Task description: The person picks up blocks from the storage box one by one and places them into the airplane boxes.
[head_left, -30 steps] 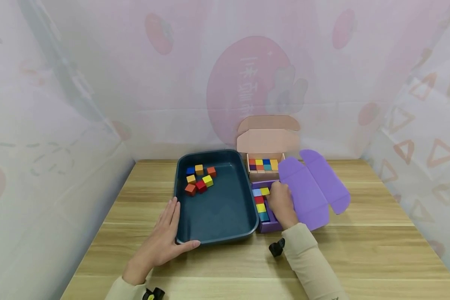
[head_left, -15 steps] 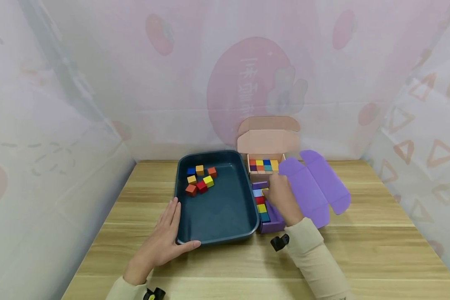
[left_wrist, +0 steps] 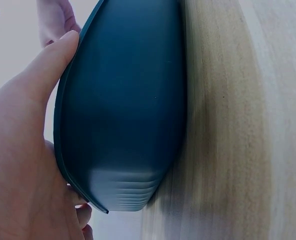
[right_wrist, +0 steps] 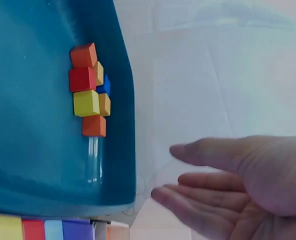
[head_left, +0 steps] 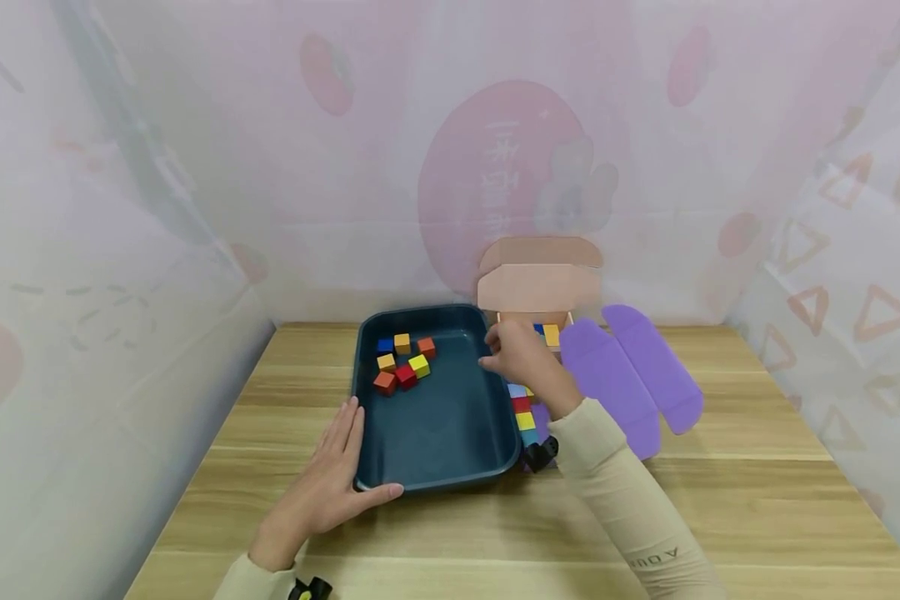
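- The person's left hand (head_left: 322, 492) lies flat on the pale wooden table (head_left: 720, 500) against the near left corner of the dark teal rectangular plastic tray (head_left: 435, 479), fingers straight along its side and thumb along the near rim; judging from this placement, it steadies the tray so it does not slide.
- The left wrist view shows the same contact: palm and thumb (left_wrist: 53, 55) pressed to the tray's outer wall (left_wrist: 128, 110), not curled round anything.
- The right hand (head_left: 521, 358) hovers over the tray's far right edge, above the gap between the tray and the open purple cardboard box (head_left: 622, 375).
- In the right wrist view its fingers (right_wrist: 208, 152) are loosely extended and the palm looks empty (the head view is too small to say whether a cube sits between the fingertips).
- A cluster of small coloured wooden cubes (head_left: 403, 360) lies in the tray's far left part: red, orange, yellow and blue, touching one another.
- A column of coloured cubes (head_left: 523, 410) remains in the purple box, just beside the tray's right wall.
- The open pink cardboard box (head_left: 537, 279) behind holds more cubes, partly hidden by the right hand.
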The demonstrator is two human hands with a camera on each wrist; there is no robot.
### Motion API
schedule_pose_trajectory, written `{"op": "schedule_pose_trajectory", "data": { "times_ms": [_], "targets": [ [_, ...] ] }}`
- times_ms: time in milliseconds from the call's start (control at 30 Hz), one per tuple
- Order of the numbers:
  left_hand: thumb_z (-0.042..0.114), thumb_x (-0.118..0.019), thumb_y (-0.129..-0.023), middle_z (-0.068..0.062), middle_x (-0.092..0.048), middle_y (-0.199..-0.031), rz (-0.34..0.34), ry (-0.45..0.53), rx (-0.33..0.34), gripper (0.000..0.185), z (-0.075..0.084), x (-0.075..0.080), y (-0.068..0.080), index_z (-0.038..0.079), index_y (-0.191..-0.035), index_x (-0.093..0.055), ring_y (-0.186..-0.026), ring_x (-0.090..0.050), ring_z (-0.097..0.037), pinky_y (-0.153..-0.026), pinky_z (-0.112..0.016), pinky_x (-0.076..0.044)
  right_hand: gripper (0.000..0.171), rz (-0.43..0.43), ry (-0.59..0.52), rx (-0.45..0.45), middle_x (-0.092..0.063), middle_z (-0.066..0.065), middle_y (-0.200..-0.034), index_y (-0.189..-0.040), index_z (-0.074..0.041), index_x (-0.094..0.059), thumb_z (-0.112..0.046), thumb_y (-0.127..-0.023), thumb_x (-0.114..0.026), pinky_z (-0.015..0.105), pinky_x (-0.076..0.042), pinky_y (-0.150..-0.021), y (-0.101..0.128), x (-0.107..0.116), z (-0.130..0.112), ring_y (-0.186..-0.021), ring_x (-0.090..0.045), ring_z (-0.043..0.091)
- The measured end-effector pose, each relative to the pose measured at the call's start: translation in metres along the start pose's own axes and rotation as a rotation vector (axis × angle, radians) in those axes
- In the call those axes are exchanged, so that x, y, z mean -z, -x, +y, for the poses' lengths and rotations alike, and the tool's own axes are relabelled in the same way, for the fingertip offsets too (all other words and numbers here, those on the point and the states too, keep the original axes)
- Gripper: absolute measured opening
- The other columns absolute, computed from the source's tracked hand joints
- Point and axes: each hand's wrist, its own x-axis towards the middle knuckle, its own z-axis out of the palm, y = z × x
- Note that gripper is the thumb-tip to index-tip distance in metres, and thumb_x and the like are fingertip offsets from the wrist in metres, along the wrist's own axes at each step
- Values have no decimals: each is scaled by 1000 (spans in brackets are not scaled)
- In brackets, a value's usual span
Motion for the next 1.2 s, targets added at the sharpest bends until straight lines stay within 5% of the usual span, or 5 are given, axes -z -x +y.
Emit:
{"op": "schedule_pose_trajectory", "data": {
  "times_ms": [367,667,1200],
  "targets": [
    [79,-68,-84,-14,2,-180,-4,18,-11,130,2,-3,-2,7,-170,-2,-166,-4,-39,-131,-66,-16,41,-146,-2,88,-74,15,-129,-132,0,-70,-19,-97,-78,39,-61,-102,-40,-25,-6,-115,-72,26],
    [76,-71,-84,-13,4,-180,6,38,-21,130,1,0,-3,6,-170,-3,-167,-3,-38,-131,-67,-16,34,-215,20,138,-75,15,-122,-126,0,-74,-18,-97,-79,38,-63,-96,-72,-58,-1,-106,-70,24],
    [79,-69,-84,-13,0,-180,12,20,-14,130,-3,-3,1,4,-170,-6,-167,-3,-36,-132,-65,-16,31,-210,-53,26,-74,14,-120,-126,-1,-74,-11,-97,-77,38,-61,-102,-102,-112,3,-100,-66,24]
  ]
}}
